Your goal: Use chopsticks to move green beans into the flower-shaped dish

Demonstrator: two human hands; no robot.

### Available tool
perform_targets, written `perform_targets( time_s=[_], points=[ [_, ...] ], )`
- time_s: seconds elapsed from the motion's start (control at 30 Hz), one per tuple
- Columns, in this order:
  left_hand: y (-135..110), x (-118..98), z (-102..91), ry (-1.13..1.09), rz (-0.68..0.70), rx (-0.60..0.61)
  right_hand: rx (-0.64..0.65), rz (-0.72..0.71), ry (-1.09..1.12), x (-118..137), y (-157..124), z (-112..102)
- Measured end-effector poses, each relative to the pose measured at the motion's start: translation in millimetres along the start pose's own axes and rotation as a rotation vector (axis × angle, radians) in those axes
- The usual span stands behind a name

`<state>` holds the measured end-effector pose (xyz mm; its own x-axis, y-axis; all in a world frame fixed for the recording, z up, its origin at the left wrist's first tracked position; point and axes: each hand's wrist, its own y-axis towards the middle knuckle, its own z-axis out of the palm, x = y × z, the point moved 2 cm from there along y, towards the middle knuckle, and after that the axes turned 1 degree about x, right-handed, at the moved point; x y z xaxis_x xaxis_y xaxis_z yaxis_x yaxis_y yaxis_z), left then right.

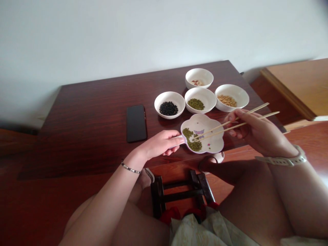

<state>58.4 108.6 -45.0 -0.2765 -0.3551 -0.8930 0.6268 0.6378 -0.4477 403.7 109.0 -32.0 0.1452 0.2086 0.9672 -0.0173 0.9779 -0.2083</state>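
My left hand [162, 143] grips the left rim of a flower-shaped white dish [215, 145] at the near edge of the dark wooden table [97, 112]. Green mung beans [192, 140] lie in the dish's left half. My right hand [252, 131] is closed on a pair of wooden chopsticks [230, 124], whose tips rest in the dish beside the beans. Behind the dish stand several white bowls: one with black beans [169, 108], one with green beans [196, 104], one with yellow soybeans [227, 100] and one with pale reddish pieces [197, 82].
A black phone [136, 123] lies face down on the table, left of the bowls. A lighter wooden piece of furniture [299, 85] stands at the right. A dark stool frame [179, 191] sits under the table between my knees. A white wall is behind.
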Motion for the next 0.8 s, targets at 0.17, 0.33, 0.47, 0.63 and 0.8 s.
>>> perform_targets(
  time_s=[0.17,0.33,0.47,0.63,0.8],
  points=[
    [-0.3,-1.4,-0.1,-0.006,0.007,0.009,-0.011,-0.003,-0.025,-0.5,1.3,0.4],
    [-0.4,-2.8,1.2,0.008,-0.006,0.009,0.032,0.032,-0.054,1.2,0.6,-1.1],
    [-0.8,-3.5,2.0,0.013,-0.002,0.005,0.040,0.031,-0.049,1.7,-0.1,-2.6],
    [-1.3,-3.8,2.1,-0.005,0.001,0.006,0.025,0.016,-0.061,-0.1,0.2,-3.3],
    [-0.9,-2.0,1.2,-0.015,0.004,0.004,0.021,0.012,-0.063,-0.6,0.7,-3.0]
  ],
)
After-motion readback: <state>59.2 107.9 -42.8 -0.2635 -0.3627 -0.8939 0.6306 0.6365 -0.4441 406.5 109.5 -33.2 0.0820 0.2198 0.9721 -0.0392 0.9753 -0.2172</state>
